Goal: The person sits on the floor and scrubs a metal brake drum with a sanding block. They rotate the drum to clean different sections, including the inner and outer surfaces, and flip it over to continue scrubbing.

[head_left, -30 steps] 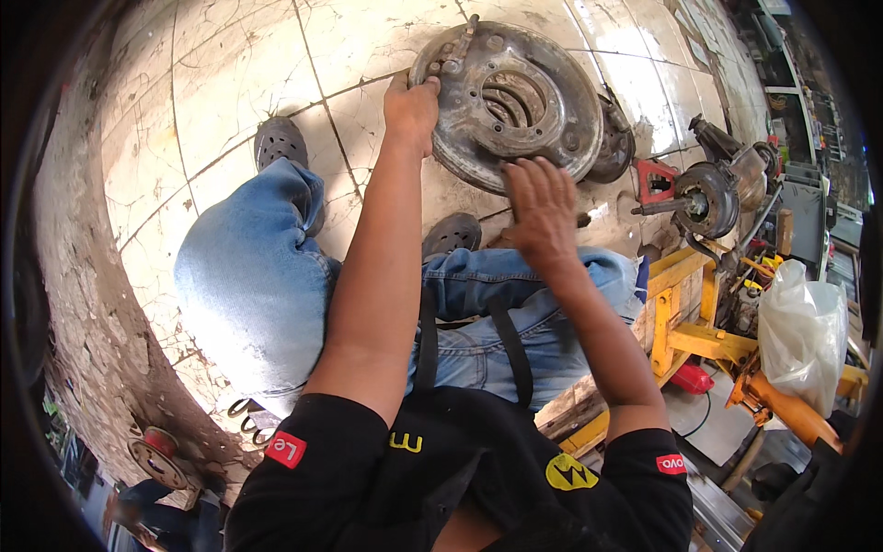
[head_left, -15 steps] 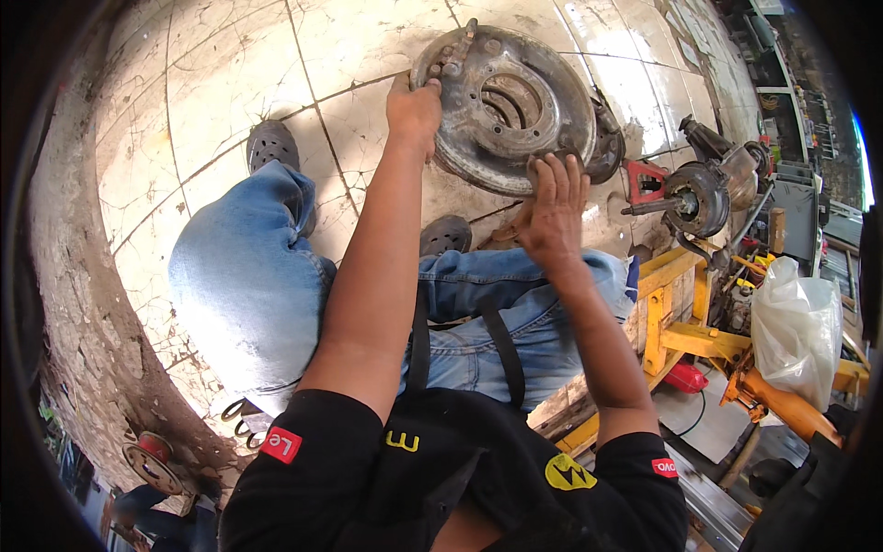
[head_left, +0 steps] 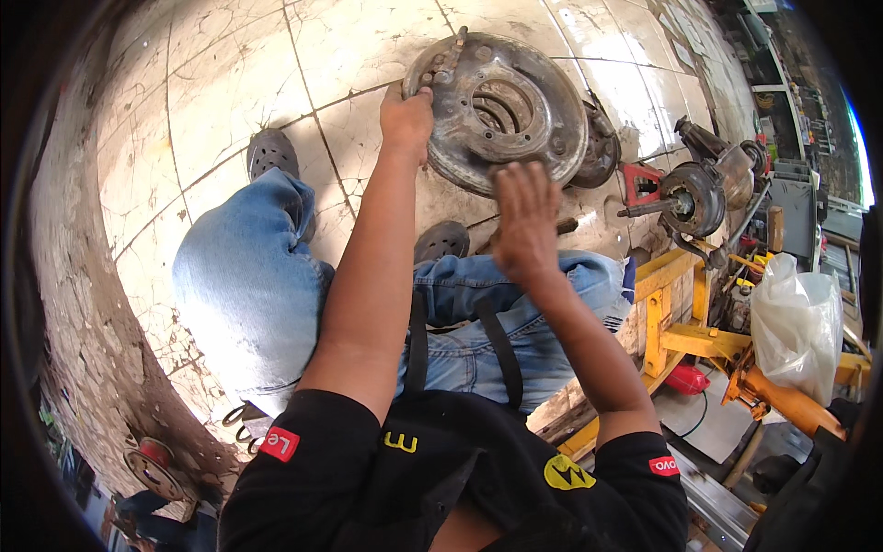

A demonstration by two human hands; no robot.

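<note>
While gripping the round grey metal plate (head_left: 550, 112) by its left rim with the bare left hand (head_left: 407, 124), holds the bare right hand (head_left: 527, 221) open-fingered at the lower rim.

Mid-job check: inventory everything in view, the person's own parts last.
Round metal plate with centre hole: 1, grey, top centre
Round metal part: 1, dark grey, beside plate's right rim
Metal axle assembly with round hub: 1, grey, right
Angular metal stand: 1, red, left of axle
Angular metal frame: 1, yellow, lower right
Translucent plastic bag: 1, whitish, far right
Long cylinder: 1, orange, below bag
Wheel-like part: 1, red-brown, lower left
Short rod end: 1, dark, beside right hand
Floor tiles: many, cream, top
Clutter: uncountable, mixed, right edge
Denim jeans: 1, blue, centre
Perforated clogs: 2, grey, on floor
Short-sleeved shirt: 1, black, bottom
Left hand: 1, bare, grip on plate's left rim
Right hand: 1, bare, near plate's lower rim
</note>
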